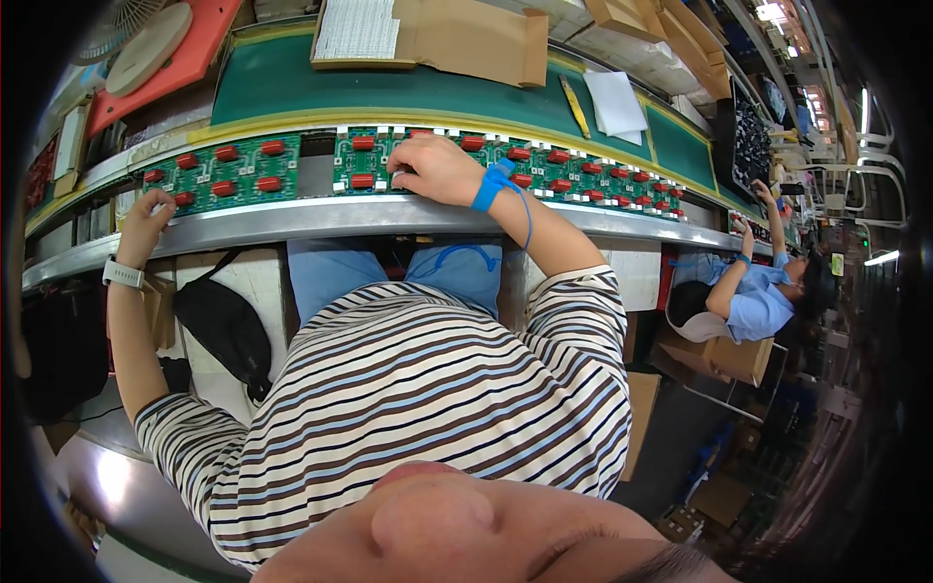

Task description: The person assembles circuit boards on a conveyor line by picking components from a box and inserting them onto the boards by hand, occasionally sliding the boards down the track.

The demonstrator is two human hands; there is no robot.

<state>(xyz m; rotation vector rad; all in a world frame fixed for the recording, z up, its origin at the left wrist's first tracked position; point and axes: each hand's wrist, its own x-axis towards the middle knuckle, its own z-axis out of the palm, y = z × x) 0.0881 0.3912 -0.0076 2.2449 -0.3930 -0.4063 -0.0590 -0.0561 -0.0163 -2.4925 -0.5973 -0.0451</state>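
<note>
A row of green circuit boards with red block components lies along a metal-edged rail in front of me. My left hand (145, 222) is at the near left corner of the left circuit board (240, 201). Its fingers are bent together beside a red component (183, 199), and whatever they may pinch is too small to see. Over the middle circuit board (346, 154), my right hand (434, 167) is closed, knuckles up, fingertips pointing left; it hides part of the board and anything it grips. A blue wrist strap (494, 185) with a cord circles my right wrist.
Beyond the rail, an open cardboard box (476, 44) holds white parts. A yellow cutter knife (574, 107) and white sheets (615, 105) lie on the green surface. The metal rail edge (321, 216) runs before me. At right, another person (753, 291) works along the line.
</note>
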